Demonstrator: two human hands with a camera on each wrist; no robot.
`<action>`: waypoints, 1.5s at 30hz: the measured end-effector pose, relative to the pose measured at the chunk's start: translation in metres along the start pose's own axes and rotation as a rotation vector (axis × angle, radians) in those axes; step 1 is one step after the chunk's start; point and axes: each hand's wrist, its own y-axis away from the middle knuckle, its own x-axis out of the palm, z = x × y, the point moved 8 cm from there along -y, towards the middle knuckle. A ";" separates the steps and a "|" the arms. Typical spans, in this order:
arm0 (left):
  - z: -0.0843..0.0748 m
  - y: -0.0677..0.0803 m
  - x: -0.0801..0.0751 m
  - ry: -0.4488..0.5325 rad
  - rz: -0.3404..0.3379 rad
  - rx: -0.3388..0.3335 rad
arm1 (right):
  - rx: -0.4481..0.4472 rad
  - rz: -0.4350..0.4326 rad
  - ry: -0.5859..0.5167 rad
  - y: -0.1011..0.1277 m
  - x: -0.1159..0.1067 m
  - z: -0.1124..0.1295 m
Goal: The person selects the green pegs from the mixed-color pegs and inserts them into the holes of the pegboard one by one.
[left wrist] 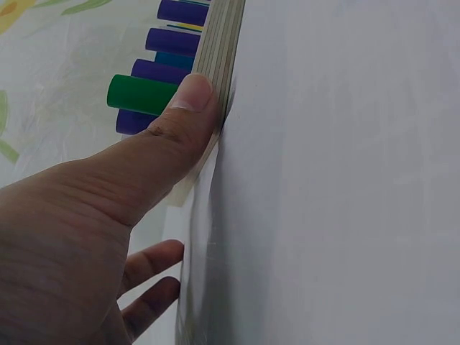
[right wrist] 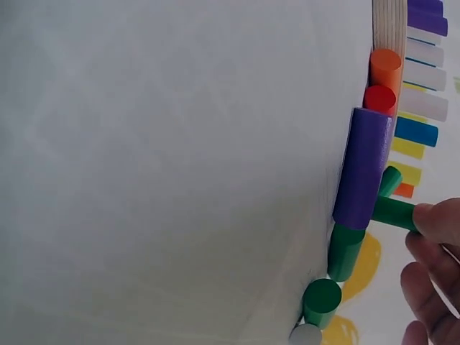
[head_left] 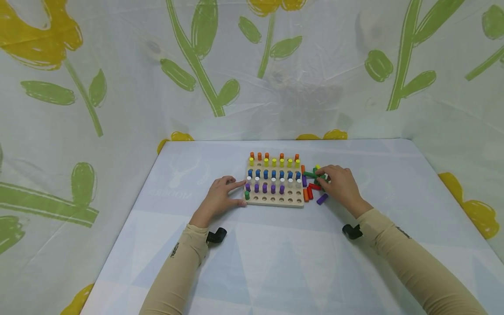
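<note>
A wooden pegboard (head_left: 275, 203) stands on the table, with rows of orange, yellow, blue, white and purple pegs. One green peg (head_left: 246, 195) stands at its front left corner. My left hand (head_left: 218, 197) rests against the board's left side; in the left wrist view the thumb (left wrist: 190, 97) presses on the edge beside that green peg. To the right of the board, my right hand (head_left: 340, 186) pinches another green peg (right wrist: 394, 213) between thumb and fingers, over a pile of loose pegs. Its far end is partly hidden behind a loose purple peg (right wrist: 363, 169) in the right wrist view.
Loose red pegs (head_left: 309, 193), an orange peg (head_left: 306, 195) and a purple peg (head_left: 322, 199) lie close along the board's right side. The pale patterned table (head_left: 275, 262) extends toward me. A flower-printed sheet (head_left: 315, 87) hangs behind and at both sides.
</note>
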 end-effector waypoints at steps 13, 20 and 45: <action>0.001 -0.002 0.001 -0.006 -0.001 0.001 | -0.014 -0.019 0.004 0.004 -0.004 0.007; 0.001 -0.002 0.000 -0.012 -0.003 0.000 | -0.016 -0.030 -0.005 0.005 -0.006 0.009; 0.000 -0.002 0.000 -0.004 0.008 0.016 | -0.101 -0.081 -0.005 0.014 -0.008 0.019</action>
